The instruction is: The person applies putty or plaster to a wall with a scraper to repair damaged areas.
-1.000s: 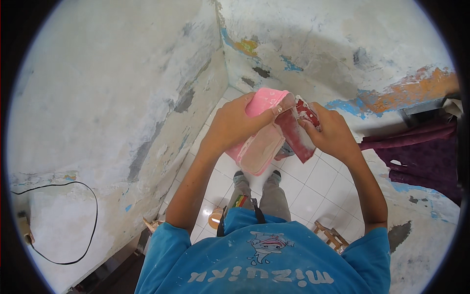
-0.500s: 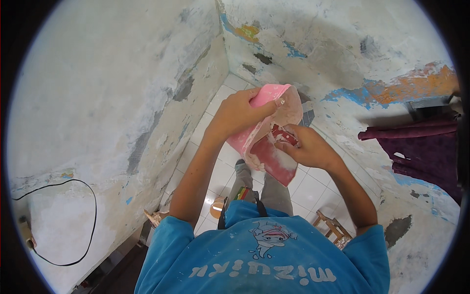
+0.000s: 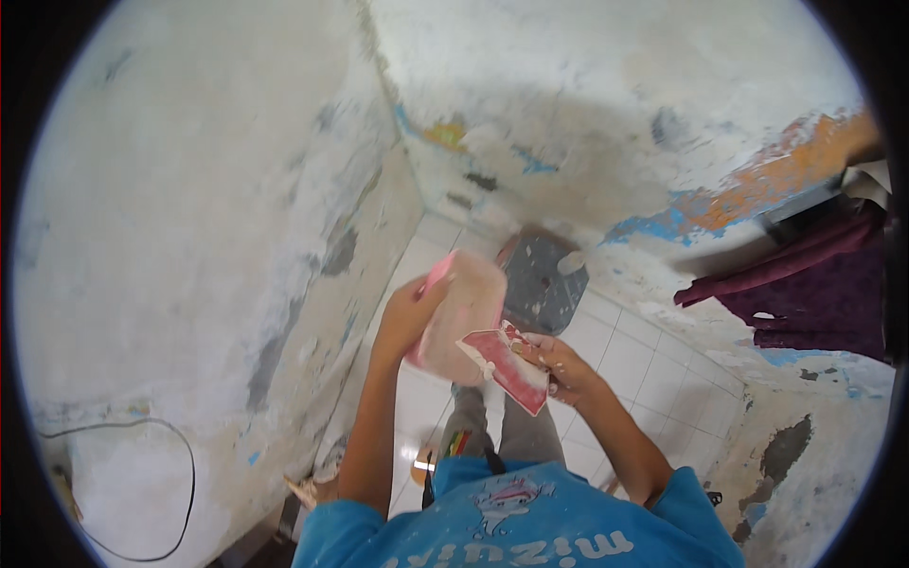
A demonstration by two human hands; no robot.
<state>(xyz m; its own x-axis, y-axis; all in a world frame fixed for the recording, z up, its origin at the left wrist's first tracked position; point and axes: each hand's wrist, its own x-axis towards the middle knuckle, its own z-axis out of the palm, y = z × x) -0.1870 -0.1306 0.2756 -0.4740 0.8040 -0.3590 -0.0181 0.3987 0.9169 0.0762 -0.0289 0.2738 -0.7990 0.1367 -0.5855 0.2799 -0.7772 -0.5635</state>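
My left hand (image 3: 410, 317) grips the left rim of a pink plastic tub (image 3: 461, 312), thumb over the edge. The tub is tilted, and its inner walls are coated with off-white paste. In my right hand (image 3: 559, 367) is a red plastic putty spreader (image 3: 511, 371), flat-bladed and smeared with the same paste. Its blade overlaps the tub's near right edge in this view; whether the two touch I cannot tell. White paste also sticks to the fingers of my right hand.
A grey stool (image 3: 543, 286) stands on the white tiled floor (image 3: 653, 379) by the wall corner. Both walls (image 3: 189, 208) have patched, peeling paint. A purple cloth (image 3: 805, 284) hangs at the right. A black cable (image 3: 192, 473) loops at the lower left.
The tub and both hands have come lower and slightly left in view. The spreader has moved away from the tub's inside to its near right edge. More of the grey stool shows.
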